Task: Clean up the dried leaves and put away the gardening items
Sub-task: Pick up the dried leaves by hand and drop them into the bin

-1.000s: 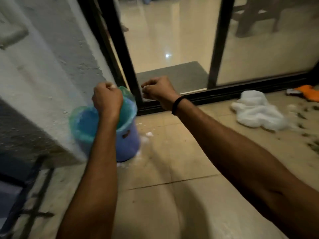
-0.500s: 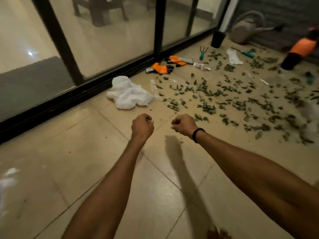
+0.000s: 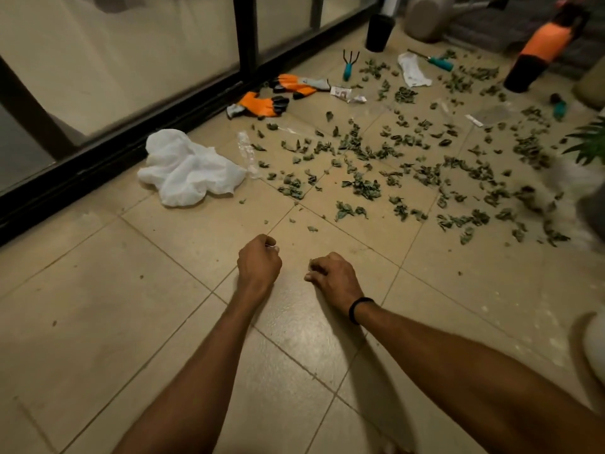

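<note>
Beige tiled floor [image 3: 98, 322] beside a glass sliding door [image 3: 131, 60] w/ black frame [image 3: 244, 31]. A crumpled white cloth [image 3: 186, 172] lies near the door's bottom rail [image 3: 98, 165], clear plastic wrapper [image 3: 247, 154] just beside it. Farther back: torn paper scrap [image 3: 347, 95] & white packet [image 3: 413, 70] on the tiles.

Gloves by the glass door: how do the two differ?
The near glove lies grey cuff left, black fingertips right; the far glove is reversed, cuff right. The near glove is closer to the white cloth; the far glove ends beside a paper scrap. Both are orange with black fingertips, lying flat on the floor.
</note>
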`<state>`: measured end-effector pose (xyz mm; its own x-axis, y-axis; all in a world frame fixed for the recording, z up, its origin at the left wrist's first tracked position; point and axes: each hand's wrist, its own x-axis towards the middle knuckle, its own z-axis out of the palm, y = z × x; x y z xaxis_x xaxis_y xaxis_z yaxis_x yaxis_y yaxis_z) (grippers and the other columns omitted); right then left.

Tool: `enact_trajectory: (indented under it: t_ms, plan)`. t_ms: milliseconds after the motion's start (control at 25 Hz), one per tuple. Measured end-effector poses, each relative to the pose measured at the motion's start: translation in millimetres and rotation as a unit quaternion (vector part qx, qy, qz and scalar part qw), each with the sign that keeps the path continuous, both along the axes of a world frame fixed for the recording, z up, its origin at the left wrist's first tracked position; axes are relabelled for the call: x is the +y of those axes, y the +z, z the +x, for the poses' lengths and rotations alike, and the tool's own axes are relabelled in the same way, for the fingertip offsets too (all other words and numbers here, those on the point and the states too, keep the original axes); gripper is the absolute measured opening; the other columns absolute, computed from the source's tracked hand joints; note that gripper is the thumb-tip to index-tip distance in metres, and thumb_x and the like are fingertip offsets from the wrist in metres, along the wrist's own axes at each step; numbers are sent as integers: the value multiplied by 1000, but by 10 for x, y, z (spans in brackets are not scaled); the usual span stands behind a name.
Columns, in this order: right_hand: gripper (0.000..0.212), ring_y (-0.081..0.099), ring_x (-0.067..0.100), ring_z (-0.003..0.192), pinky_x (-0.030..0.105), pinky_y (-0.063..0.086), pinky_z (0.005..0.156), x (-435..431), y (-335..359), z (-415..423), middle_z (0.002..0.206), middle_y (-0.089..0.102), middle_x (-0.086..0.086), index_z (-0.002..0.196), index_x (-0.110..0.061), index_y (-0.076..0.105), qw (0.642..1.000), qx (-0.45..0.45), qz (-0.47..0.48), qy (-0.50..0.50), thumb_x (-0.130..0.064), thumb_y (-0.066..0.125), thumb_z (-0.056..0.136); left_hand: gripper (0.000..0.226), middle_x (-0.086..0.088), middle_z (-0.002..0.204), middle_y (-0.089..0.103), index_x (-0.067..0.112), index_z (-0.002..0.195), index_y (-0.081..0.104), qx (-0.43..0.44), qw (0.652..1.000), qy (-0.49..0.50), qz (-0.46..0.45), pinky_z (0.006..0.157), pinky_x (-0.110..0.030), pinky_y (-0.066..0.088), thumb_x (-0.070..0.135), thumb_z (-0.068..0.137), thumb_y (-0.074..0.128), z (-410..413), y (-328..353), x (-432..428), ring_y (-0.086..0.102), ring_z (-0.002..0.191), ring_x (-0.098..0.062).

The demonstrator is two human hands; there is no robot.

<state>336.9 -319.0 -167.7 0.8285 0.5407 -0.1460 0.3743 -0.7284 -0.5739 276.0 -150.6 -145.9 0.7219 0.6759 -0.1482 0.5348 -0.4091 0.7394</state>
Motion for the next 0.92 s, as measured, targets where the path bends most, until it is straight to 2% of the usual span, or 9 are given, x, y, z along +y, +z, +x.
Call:
enact_trajectory:
  t_ms: [160,240,320,400,480,600,680,760,920]
  plan:
    - [13,48,16,85,28,44,73,144,-152,243,92,54,1,87,-15,58,997,-59,34,-41,-22,56,98,26,-12,111,72,7,119,68,-35,999,-7,38,87,-34,48,14,96,58,250,-92,8,65,105,-29]
    - [10,47,11,81,14,40,67,233,-136,480,94,54,0,89,-16,53,989,-53,77,-117,-18,51,99,32,-14,116,69,6,128,63,-42,996,-27,70,90,-36,47,14,97,60,405,-156,28,62,108,-28]
    - [6,51,7,83,9,39,67,312,-110,730,97,58,0,101,-19,58,983,-33,112,-141,-19,52,99,42,-15,123,62,9,138,55,-32,994,-60,91,94,-38,45,18,97,61,539,-246,39,56,113,-28]
    - [18,55,14,90,19,44,77,371,-146,927,102,60,4,114,-21,65,991,-23,93,-90,-23,56,98,48,-15,129,56,12,143,49,-17,990,-90,109,96,-37,44,21,98,61,649,-330,26,51,117,-28]
    - [18,54,19,92,26,44,80,423,-192,1016,100,60,8,110,-14,70,998,-39,50,-29,-21,60,96,49,-13,130,54,14,144,48,-14,988,-103,117,95,-32,41,23,97,62,738,-388,12,48,118,-28]
    - [15,52,16,85,23,47,77,459,-212,1011,91,56,4,95,-10,71,992,-76,84,-50,-18,58,97,40,-10,125,56,13,135,58,-22,982,-117,143,88,-25,36,23,97,63,844,-445,-13,47,114,-26]
    - [15,52,11,85,6,42,78,416,-197,1021,96,54,2,92,-10,66,981,-69,142,-109,-15,53,100,21,-8,110,60,12,116,68,-35,978,-118,171,80,-26,39,19,98,61,940,-512,-16,51,104,-25]
    - [12,52,9,88,4,42,77,310,-145,1127,102,51,0,94,-12,61,965,-66,179,-178,-9,50,99,12,-6,94,60,13,97,68,-31,978,-103,178,72,-28,38,15,98,57,1062,-584,-17,53,92,-23]
    - [22,49,15,102,3,35,76,39,-111,1533,113,44,3,114,-15,55,979,-43,92,-177,-9,60,93,12,-6,95,58,13,95,62,-32,984,-53,165,75,-31,41,11,99,51,1361,-566,-46,50,93,-22]
